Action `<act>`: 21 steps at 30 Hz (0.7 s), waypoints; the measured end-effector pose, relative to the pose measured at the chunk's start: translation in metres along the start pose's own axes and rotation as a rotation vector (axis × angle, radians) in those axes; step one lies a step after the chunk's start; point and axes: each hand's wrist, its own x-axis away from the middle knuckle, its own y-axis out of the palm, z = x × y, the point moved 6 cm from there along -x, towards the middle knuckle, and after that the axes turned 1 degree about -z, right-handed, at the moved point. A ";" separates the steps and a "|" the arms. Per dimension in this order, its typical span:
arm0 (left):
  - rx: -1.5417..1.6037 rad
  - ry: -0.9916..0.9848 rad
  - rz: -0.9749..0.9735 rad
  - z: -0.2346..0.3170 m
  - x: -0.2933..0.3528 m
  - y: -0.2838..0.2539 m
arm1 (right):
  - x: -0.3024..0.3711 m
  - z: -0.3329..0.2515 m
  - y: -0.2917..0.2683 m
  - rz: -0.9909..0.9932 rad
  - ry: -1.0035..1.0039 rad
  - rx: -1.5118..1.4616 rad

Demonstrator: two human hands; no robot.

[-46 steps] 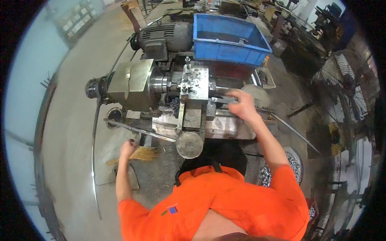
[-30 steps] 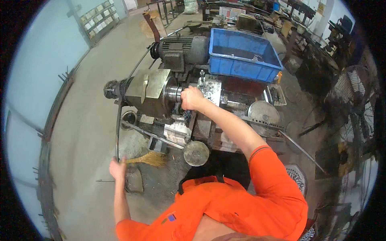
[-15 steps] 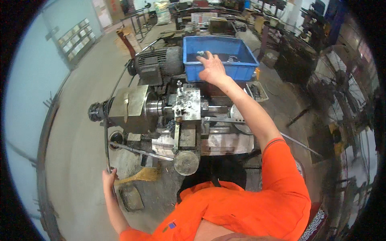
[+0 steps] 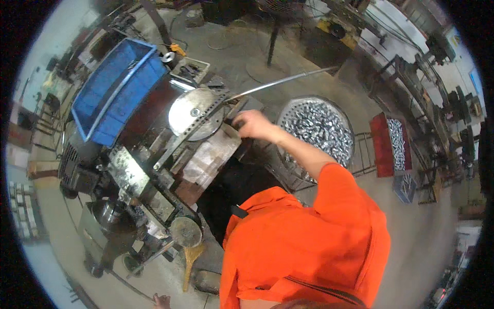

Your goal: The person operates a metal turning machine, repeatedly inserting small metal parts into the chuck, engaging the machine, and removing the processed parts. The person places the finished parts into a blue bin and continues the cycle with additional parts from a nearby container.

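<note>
My right hand [image 4: 253, 125] is over the near right end of a lathe-like machine, beside a perforated metal arm [image 4: 194, 121] and a round metal disc [image 4: 177, 114]. Its fingers are loosely bent and apart, with a dark gap between them and no part visible there. To its right stands a round tray [image 4: 282, 154] heaped with small shiny metal parts [image 4: 319, 126]. At the lower edge, partly cut off, my left hand [image 4: 162, 302] is closed at the end of a long dark lever bar [image 4: 126, 284].
A blue plastic bin [image 4: 110, 100] sits at the machine's far left. A long metal rod [image 4: 288, 81] juts to the far right. A red container [image 4: 381, 147] with metal parts stands at the right, a broom [image 4: 190, 262] near the machine's round handwheel [image 4: 186, 231].
The view has turned to the right. My right hand has left the blue bin, where a small metal part was at its fingertips, and come toward the round tray. My left hand remains at the bar.
</note>
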 end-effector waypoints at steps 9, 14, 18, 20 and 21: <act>-0.071 -0.015 0.110 -0.015 -0.008 -0.002 | 0.106 0.215 -0.102 0.162 0.798 0.455; -0.007 0.056 0.113 -0.035 -0.035 -0.027 | 0.089 0.224 -0.084 -0.024 0.819 0.604; 0.053 0.169 0.092 -0.062 -0.083 -0.072 | 0.076 0.221 -0.057 0.035 0.671 0.705; -0.020 0.211 0.028 -0.054 -0.084 -0.054 | 0.079 0.234 -0.051 0.004 0.693 0.708; -0.030 0.176 0.061 -0.058 -0.064 -0.058 | 0.078 0.200 -0.058 -0.031 0.735 0.631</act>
